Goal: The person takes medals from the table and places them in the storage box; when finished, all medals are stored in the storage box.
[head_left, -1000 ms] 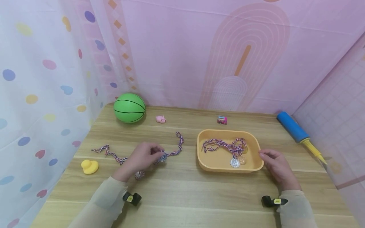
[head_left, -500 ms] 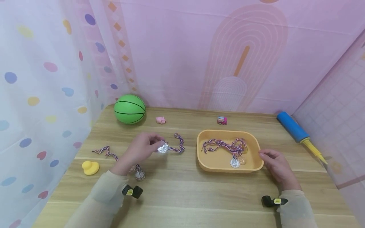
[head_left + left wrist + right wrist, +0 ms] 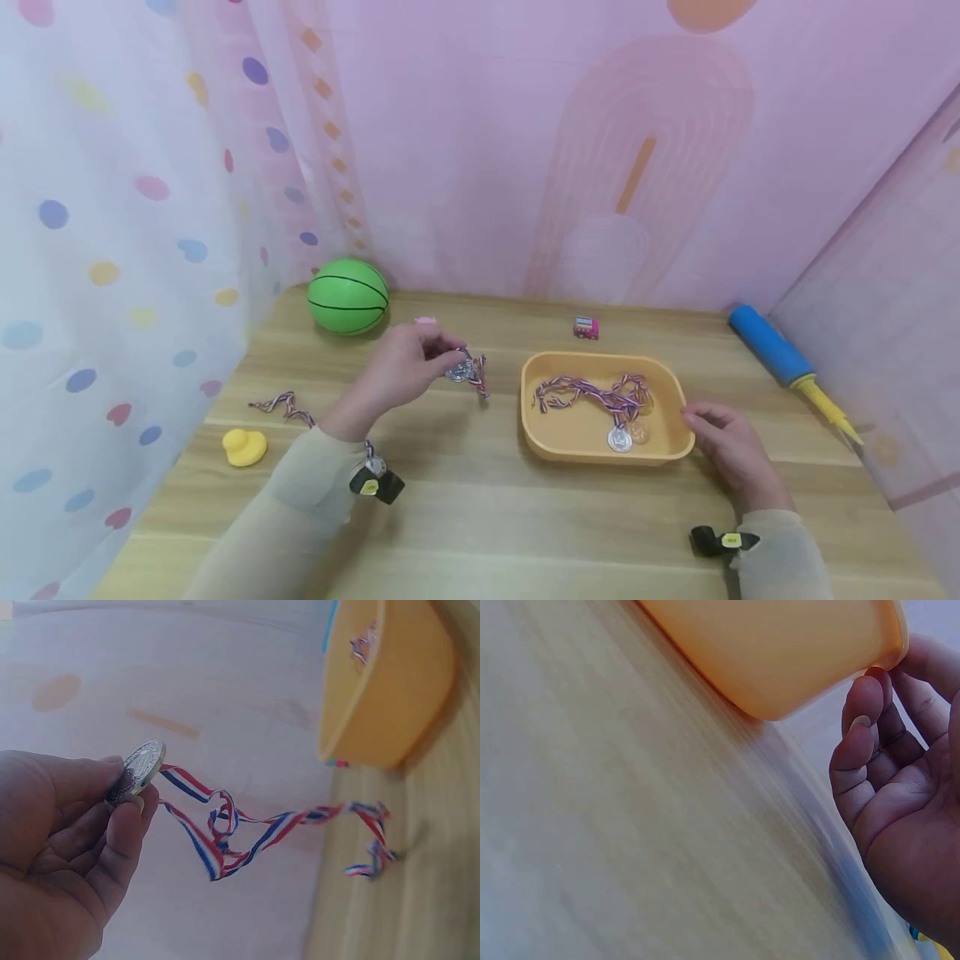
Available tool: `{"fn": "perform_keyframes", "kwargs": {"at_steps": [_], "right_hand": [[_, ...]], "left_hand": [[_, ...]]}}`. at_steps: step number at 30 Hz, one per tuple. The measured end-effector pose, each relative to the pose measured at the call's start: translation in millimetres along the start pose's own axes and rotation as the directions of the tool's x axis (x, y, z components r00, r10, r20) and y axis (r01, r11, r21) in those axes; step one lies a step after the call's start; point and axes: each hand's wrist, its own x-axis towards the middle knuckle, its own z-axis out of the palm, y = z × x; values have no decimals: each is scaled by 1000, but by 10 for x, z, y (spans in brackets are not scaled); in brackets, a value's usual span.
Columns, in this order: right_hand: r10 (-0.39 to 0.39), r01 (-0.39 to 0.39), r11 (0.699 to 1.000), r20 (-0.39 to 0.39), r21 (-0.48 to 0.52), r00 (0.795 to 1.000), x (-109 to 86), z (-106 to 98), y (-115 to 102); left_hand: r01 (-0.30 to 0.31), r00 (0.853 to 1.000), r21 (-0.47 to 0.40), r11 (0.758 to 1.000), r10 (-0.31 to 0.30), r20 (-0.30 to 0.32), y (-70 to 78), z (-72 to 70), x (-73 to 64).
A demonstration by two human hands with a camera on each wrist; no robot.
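Note:
My left hand (image 3: pixel 412 367) pinches a silver medal (image 3: pixel 139 774) by its edge between thumb and fingers, raised over the table. Its red, white and blue ribbon (image 3: pixel 259 851) trails down toward the tabletop. At the right end of an orange-yellow plastic basin (image 3: pixel 607 457), my right hand (image 3: pixel 731 450) grips the rim with its fingertips. Inside the basin lie a silver medal (image 3: pixel 619 439), a bronze-coloured medal (image 3: pixel 639 431) and tangled ribbons (image 3: pixel 592 393). Another silver medal (image 3: pixel 377 465) rests on the table, partly hidden by the left wrist camera, with a ribbon (image 3: pixel 283 405) beyond the forearm.
A yellow rubber duck (image 3: pixel 244 447) sits at the left. Along the back are a green ball (image 3: pixel 348 297), a small pink pig (image 3: pixel 425 320) mostly hidden by the left hand, and a pink toy car (image 3: pixel 586 327). A blue hand pump (image 3: pixel 772 346) lies far right.
My left hand has lifted the silver medal off the table and moved right toward the basin, its ribbon trailing. The right hand stays at the basin's rim. The head view has tilted slightly.

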Motion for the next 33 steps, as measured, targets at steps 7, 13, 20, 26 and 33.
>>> {"fn": "perform_keyframes", "kwargs": {"at_steps": [7,13,20,26,33], "right_hand": [[-11,11,1000,-8,-2,1000,-16,1,42],[1,-1,1000,-15,2,1000,-22,-4,55],[-9,9,1000,1,-10,1000,2,-2,30],[-16,16,1000,6,6,1000,13,22,25],[-16,16,1000,12,26,1000,23,54,58]], "left_hand": [[-71,997,-30,997,71,-4,310,1,133],[-155,988,-77,985,153,-30,557,4,269],[-236,971,-181,955,239,-5,870,64,413],[-281,958,-168,945,288,18,1086,134,592],[-251,966,-134,959,257,29,1147,226,737]]}}
